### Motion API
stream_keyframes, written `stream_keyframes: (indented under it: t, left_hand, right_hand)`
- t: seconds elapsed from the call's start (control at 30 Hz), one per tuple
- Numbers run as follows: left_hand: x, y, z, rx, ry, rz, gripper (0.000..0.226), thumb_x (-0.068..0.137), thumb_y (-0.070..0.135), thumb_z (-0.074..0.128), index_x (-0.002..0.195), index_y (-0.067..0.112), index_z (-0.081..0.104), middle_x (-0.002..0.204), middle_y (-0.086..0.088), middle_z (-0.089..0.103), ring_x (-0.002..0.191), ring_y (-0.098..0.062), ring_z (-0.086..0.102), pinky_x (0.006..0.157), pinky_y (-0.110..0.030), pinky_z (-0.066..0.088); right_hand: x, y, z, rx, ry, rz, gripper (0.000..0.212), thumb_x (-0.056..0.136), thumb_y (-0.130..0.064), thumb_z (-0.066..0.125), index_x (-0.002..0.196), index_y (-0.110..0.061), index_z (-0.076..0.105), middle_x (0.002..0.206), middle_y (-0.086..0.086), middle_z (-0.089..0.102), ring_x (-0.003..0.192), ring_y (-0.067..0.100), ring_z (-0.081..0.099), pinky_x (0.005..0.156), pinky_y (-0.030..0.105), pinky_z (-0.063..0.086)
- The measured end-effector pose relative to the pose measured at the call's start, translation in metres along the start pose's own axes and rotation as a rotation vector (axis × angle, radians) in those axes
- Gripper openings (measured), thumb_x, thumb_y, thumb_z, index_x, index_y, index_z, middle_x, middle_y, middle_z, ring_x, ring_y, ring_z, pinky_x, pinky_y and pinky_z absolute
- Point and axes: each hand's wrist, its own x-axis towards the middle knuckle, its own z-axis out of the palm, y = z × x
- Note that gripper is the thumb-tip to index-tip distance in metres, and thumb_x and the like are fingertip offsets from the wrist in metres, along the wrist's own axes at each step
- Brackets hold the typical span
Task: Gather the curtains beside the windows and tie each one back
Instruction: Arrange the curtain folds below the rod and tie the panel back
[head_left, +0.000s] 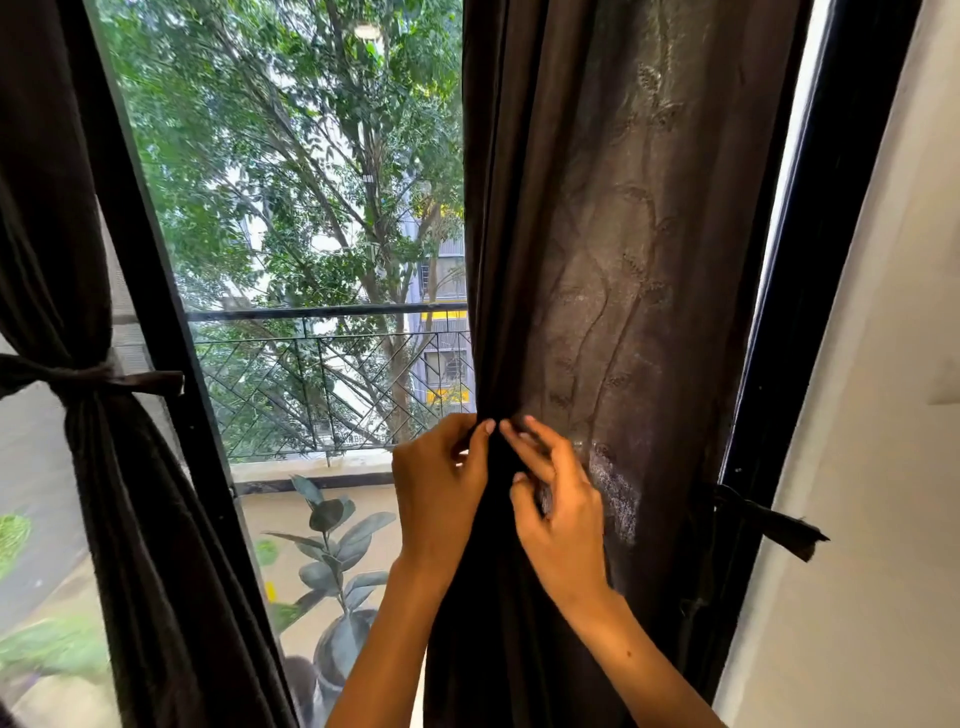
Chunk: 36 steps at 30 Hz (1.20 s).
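Dark brown cloth frames a tall window (311, 234): left of the glass, one curtain (104, 493) already hangs cinched at its waist by a knotted tie (93, 376). Right of the glass, a person works on the second curtain (597, 260), which hangs loose and only partly bunched. The left hand (441, 488) pinches the curtain's inner edge between thumb and curled fingers, just beside the glass. The right hand (561, 514), touching it fingertip to fingertip, has its fingers curled into the same fold of cloth. Farther right of the window, a tie-back strap (769, 522) dangles unused from the frame, well apart from both hands. Gathering appears to be the step in hand. Next, the folds likely need drawing rightward into one bundle, held by one hand while the other fetches the strap.
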Motion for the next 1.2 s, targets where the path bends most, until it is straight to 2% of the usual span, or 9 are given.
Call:
stream_keyframes:
  t: [0.1, 0.2, 0.33, 0.4, 0.57, 0.67, 0.83, 1.0, 1.2]
  left_hand:
    - [0.005, -0.005, 0.0, -0.077, 0.004, -0.072, 0.025, 0.082, 0.017, 0.071, 0.072, 0.039, 0.064, 0.062, 0.028, 0.065, 0.062, 0.008, 0.063, 0.061, -0.02, 0.051]
    - [0.009, -0.006, 0.0, -0.165, -0.029, -0.123, 0.034, 0.081, 0.009, 0.072, 0.071, 0.04, 0.063, 0.063, 0.03, 0.065, 0.063, 0.009, 0.062, 0.067, -0.022, 0.054]
    - [0.012, -0.009, 0.002, -0.257, -0.061, -0.21, 0.032, 0.08, 0.007, 0.072, 0.07, 0.037, 0.066, 0.062, 0.022, 0.068, 0.064, 0.003, 0.065, 0.073, -0.036, 0.057]
    - [0.013, -0.009, 0.004, -0.258, -0.056, -0.212, 0.032, 0.08, 0.008, 0.072, 0.07, 0.037, 0.066, 0.062, 0.022, 0.068, 0.065, 0.002, 0.066, 0.073, -0.034, 0.057]
    - [0.006, -0.003, 0.011, -0.133, 0.023, -0.099, 0.027, 0.08, 0.006, 0.072, 0.069, 0.03, 0.065, 0.06, 0.027, 0.063, 0.061, 0.011, 0.062, 0.061, -0.009, 0.048]
    - [-0.002, 0.0, 0.013, -0.106, 0.006, -0.069, 0.018, 0.082, 0.005, 0.069, 0.078, 0.023, 0.07, 0.067, 0.028, 0.062, 0.064, 0.013, 0.062, 0.059, -0.005, 0.045]
    - [-0.006, 0.0, 0.013, -0.118, -0.007, -0.051, 0.011, 0.083, 0.009, 0.068, 0.086, 0.016, 0.076, 0.07, 0.017, 0.069, 0.065, 0.011, 0.063, 0.059, -0.008, 0.046]
    - [-0.009, 0.002, 0.011, -0.133, -0.027, -0.049, 0.009, 0.086, 0.018, 0.068, 0.09, 0.02, 0.076, 0.072, 0.011, 0.072, 0.062, 0.005, 0.061, 0.058, -0.02, 0.048]
    - [-0.006, 0.007, 0.011, -0.204, -0.046, -0.098, 0.015, 0.082, 0.018, 0.072, 0.079, 0.032, 0.07, 0.073, 0.018, 0.071, 0.069, 0.001, 0.068, 0.065, -0.023, 0.054]
  right_hand:
    - [0.018, 0.011, -0.007, -0.13, 0.26, -0.033, 0.067, 0.088, -0.018, 0.06, 0.146, -0.015, 0.027, 0.158, 0.003, 0.019, 0.144, 0.027, 0.023, 0.115, 0.047, 0.026]
    - [0.034, 0.018, -0.011, -0.107, 0.29, 0.149, 0.101, 0.079, -0.047, 0.069, 0.152, -0.012, 0.008, 0.16, 0.007, -0.002, 0.148, 0.016, 0.0, 0.12, 0.044, 0.013]
    - [0.043, 0.011, -0.009, 0.252, 0.106, 0.328, 0.096, 0.076, -0.028, 0.078, 0.149, -0.023, 0.016, 0.135, 0.002, 0.049, 0.124, -0.006, 0.046, 0.102, 0.012, 0.037]
    - [0.042, 0.012, -0.005, 0.306, 0.124, 0.294, 0.08, 0.075, -0.014, 0.079, 0.142, -0.02, 0.035, 0.113, 0.0, 0.064, 0.103, -0.004, 0.063, 0.088, 0.014, 0.047]
    - [0.029, 0.018, 0.002, -0.066, 0.383, 0.064, 0.035, 0.08, -0.006, 0.074, 0.114, -0.012, 0.067, 0.099, 0.001, 0.073, 0.082, -0.003, 0.066, 0.072, 0.028, 0.057]
    - [0.018, 0.016, 0.007, -0.194, 0.318, -0.068, 0.042, 0.079, 0.007, 0.063, 0.117, -0.01, 0.067, 0.096, 0.005, 0.075, 0.07, -0.001, 0.061, 0.067, 0.015, 0.051]
    - [0.014, 0.013, 0.003, -0.117, 0.083, -0.1, 0.054, 0.078, 0.01, 0.05, 0.129, -0.008, 0.055, 0.129, -0.005, 0.056, 0.11, 0.012, 0.063, 0.093, 0.026, 0.05]
    - [0.008, 0.008, 0.0, 0.039, -0.073, -0.022, 0.051, 0.081, 0.002, 0.052, 0.132, -0.006, 0.05, 0.137, -0.008, 0.047, 0.128, 0.001, 0.046, 0.107, 0.016, 0.034]
    - [0.002, 0.014, -0.002, 0.082, -0.153, 0.041, 0.046, 0.083, -0.006, 0.053, 0.129, -0.009, 0.053, 0.144, -0.015, 0.039, 0.134, 0.001, 0.039, 0.111, 0.023, 0.033]
